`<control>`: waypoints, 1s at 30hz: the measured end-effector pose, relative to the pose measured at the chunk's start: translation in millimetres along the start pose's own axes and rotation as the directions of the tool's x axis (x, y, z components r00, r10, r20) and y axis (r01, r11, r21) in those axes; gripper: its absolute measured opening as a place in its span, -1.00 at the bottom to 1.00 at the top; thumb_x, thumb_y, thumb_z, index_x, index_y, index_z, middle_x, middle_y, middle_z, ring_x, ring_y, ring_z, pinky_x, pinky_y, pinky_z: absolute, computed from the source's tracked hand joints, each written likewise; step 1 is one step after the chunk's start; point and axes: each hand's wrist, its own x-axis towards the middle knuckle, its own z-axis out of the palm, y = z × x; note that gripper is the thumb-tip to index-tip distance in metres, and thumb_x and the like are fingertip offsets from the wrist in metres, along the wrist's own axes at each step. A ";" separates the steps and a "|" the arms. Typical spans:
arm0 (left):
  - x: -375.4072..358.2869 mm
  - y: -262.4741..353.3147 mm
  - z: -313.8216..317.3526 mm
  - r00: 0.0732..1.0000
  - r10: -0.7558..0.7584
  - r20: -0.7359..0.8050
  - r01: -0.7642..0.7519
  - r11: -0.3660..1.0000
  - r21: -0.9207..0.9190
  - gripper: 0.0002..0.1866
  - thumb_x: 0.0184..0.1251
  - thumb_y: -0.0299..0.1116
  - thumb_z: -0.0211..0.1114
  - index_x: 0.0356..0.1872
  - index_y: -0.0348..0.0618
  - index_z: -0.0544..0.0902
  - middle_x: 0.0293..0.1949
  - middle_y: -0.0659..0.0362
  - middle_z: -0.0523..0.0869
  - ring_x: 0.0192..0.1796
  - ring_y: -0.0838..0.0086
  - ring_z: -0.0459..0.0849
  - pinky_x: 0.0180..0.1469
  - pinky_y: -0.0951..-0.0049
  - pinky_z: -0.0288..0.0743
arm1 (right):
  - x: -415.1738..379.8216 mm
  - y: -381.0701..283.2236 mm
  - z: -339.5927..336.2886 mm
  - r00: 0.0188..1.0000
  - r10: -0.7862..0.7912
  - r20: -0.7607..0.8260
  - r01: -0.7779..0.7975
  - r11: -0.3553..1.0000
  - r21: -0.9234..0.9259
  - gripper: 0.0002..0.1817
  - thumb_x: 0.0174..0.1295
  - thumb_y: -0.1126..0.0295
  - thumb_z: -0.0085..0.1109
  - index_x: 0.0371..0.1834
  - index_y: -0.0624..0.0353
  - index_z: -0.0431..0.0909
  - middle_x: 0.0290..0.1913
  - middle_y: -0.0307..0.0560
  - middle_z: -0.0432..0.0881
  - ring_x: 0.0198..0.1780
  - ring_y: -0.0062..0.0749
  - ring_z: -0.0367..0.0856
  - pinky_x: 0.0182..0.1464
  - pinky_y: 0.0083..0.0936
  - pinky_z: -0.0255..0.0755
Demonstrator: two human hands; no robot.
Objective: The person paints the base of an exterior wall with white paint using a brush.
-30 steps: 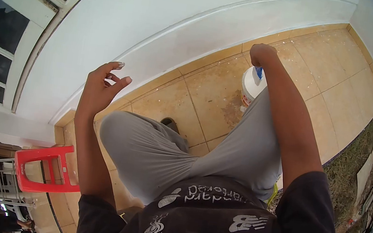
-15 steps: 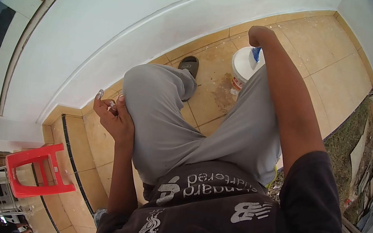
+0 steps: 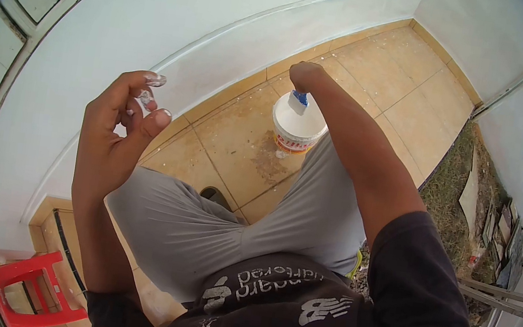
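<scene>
- While the white wall (image 3: 182, 12) sweeps from nine o'clock over twelve, the tiled floor (image 3: 229, 152) lies below it; grey-trousered legs (image 3: 179, 225) spread at six o'clock.
- Red plastic stool (image 3: 3, 281) towards eight o'clock, well apart from both hands.
- White plastic bucket (image 3: 292, 144) upright on the tiles; it lies at six o'clock from the right hand, just beside the right knee, and between two and three o'clock from the left hand; the right hand is clearly nearer.
- Left hand (image 3: 112, 132) raised, fingers curled and spread apart from the thumb; nothing visible in it; white smears (image 3: 155, 79) coat its fingertips.
- Right hand (image 3: 306, 76) closed round the tool's upper end; its back hides the exact finger placement.
- Blue-handled scraper (image 3: 300, 97) beneath that fist; long axis roughly twelve to six, pale blade downward at the bucket's mouth; contact inside cannot be told.
</scene>
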 end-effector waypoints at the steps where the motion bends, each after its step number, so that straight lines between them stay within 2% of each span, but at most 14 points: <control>1: 20.9 -5.1 9.8 0.993 0.026 0.117 -0.023 0.999 -0.027 -0.56 0.21 -0.23 0.45 0.03 -0.25 0.61 -0.31 0.22 0.61 -0.42 0.65 0.43 -0.38 0.62 0.35 | -1.4 3.5 -4.5 1.000 -0.014 0.004 0.014 1.000 -0.014 -0.75 0.00 0.48 0.39 -0.20 0.20 0.71 -0.09 0.07 0.73 -0.03 -0.06 0.71 -0.11 -0.25 0.62; 2: 38.8 -8.8 19.4 0.963 0.039 0.265 -0.041 0.999 0.002 -0.51 0.22 -0.15 0.44 0.07 -0.25 0.61 -0.30 0.12 0.63 -0.38 0.51 0.48 -0.32 0.49 0.44 | -0.9 8.0 -6.1 1.000 -0.006 -0.014 0.005 1.000 -0.027 -0.75 0.00 0.48 0.39 -0.20 0.20 0.71 -0.10 0.07 0.73 -0.03 -0.06 0.71 -0.10 -0.24 0.62; 4: 65.9 -24.0 45.5 0.868 -0.033 0.495 -0.038 0.990 0.133 -0.46 0.23 -0.06 0.41 0.11 -0.23 0.59 -0.21 0.00 0.68 -0.22 0.31 0.60 -0.16 0.32 0.52 | 1.5 17.0 -10.1 0.999 -0.008 -0.050 0.004 0.998 -0.065 -0.77 0.02 0.46 0.38 -0.21 0.21 0.71 -0.10 0.08 0.73 -0.03 -0.06 0.71 -0.10 -0.24 0.62; 8: 80.8 -79.4 109.2 0.768 -0.008 0.641 -0.197 0.948 0.248 -0.43 0.24 -0.04 0.38 0.17 -0.18 0.55 0.05 -0.02 0.64 0.07 0.13 0.60 0.12 0.19 0.48 | -16.2 8.8 -16.6 0.998 0.035 -0.053 -0.038 0.998 -0.049 -0.78 0.06 0.44 0.33 -0.20 0.19 0.71 -0.10 0.06 0.73 -0.02 -0.08 0.71 -0.08 -0.26 0.62; 10: 76.9 -111.7 139.9 0.686 -0.092 0.721 -0.188 0.936 0.298 -0.40 0.24 -0.01 0.36 0.21 -0.14 0.52 0.09 -0.03 0.61 0.18 0.09 0.55 0.20 0.15 0.44 | -20.3 3.5 -11.9 0.998 0.055 0.018 -0.054 0.996 -0.068 -0.77 0.09 0.41 0.33 -0.15 0.12 0.72 -0.06 -0.01 0.73 0.00 -0.14 0.72 -0.07 -0.30 0.63; 13: 56.9 -144.7 173.2 0.614 -0.145 0.776 -0.126 0.952 0.279 -0.41 0.23 0.01 0.37 0.19 -0.13 0.53 0.07 -0.03 0.61 0.18 0.09 0.56 0.20 0.15 0.45 | -11.8 7.4 9.2 0.999 0.008 0.031 -0.007 1.000 -0.027 -0.81 0.01 0.51 0.27 -0.26 0.27 0.70 -0.14 0.14 0.72 -0.05 -0.02 0.71 -0.10 -0.21 0.62; 16: 41.2 -152.2 188.7 0.391 -0.282 0.876 -0.141 0.922 0.360 -0.41 0.23 0.02 0.36 0.17 -0.14 0.54 0.09 -0.04 0.60 0.18 0.08 0.56 0.20 0.15 0.46 | 1.2 8.0 28.1 0.993 0.019 0.117 -0.018 1.000 -0.009 -0.81 -0.01 0.53 0.25 -0.28 0.27 0.71 -0.16 0.16 0.72 -0.06 -0.01 0.71 -0.11 -0.20 0.62; 19: 25.1 -166.1 194.2 0.644 0.018 0.765 -0.069 0.997 0.035 -0.52 0.15 -0.04 0.42 -0.02 -0.15 0.63 -0.06 -0.01 0.70 0.02 0.11 0.69 0.05 0.16 0.56 | 12.2 11.1 37.6 0.984 -0.020 0.176 0.021 1.000 -0.004 -0.81 -0.02 0.54 0.24 -0.30 0.29 0.70 -0.19 0.18 0.72 -0.07 0.01 0.71 -0.12 -0.19 0.62; 22: 25.2 -166.8 188.4 0.608 -0.082 0.789 0.029 0.996 0.081 -0.53 0.15 -0.05 0.42 -0.04 -0.17 0.64 -0.09 -0.01 0.71 0.00 0.12 0.71 0.04 0.16 0.57 | 16.2 9.8 44.9 0.987 -0.033 0.156 0.033 0.999 0.002 -0.82 -0.02 0.54 0.24 -0.31 0.28 0.70 -0.22 0.17 0.72 -0.11 0.00 0.72 -0.13 -0.20 0.63; 25: 27.4 -183.3 192.5 0.382 -0.219 0.898 0.045 0.975 0.219 -0.41 0.20 0.02 0.38 0.11 -0.20 0.57 0.07 -0.05 0.62 0.09 0.09 0.63 0.13 0.14 0.51 | 22.4 -3.1 41.3 0.982 0.029 0.189 -0.022 0.999 -0.041 -0.84 0.15 0.38 0.22 -0.27 0.18 0.72 -0.20 0.07 0.75 -0.14 -0.07 0.74 -0.14 -0.23 0.62; 28: 31.0 -194.6 204.6 0.310 -0.220 0.925 -0.040 0.969 0.244 -0.45 0.19 0.01 0.38 0.05 -0.21 0.59 -0.02 -0.04 0.65 0.05 0.07 0.65 0.09 0.13 0.52 | 38.8 -5.4 59.1 0.978 -0.011 0.208 0.021 0.999 -0.046 -0.84 0.17 0.37 0.20 -0.30 0.17 0.72 -0.22 0.06 0.75 -0.16 -0.08 0.75 -0.16 -0.23 0.62; 30: 35.0 -194.7 215.6 0.356 -0.135 0.925 0.000 0.989 0.145 -0.48 0.18 -0.01 0.39 0.00 -0.21 0.60 -0.07 -0.03 0.67 0.02 0.07 0.66 0.06 0.13 0.53 | 48.7 -6.0 75.5 0.973 -0.006 0.229 0.012 1.000 -0.025 -0.85 0.17 0.39 0.19 -0.31 0.16 0.73 -0.24 0.06 0.75 -0.18 -0.08 0.75 -0.16 -0.23 0.62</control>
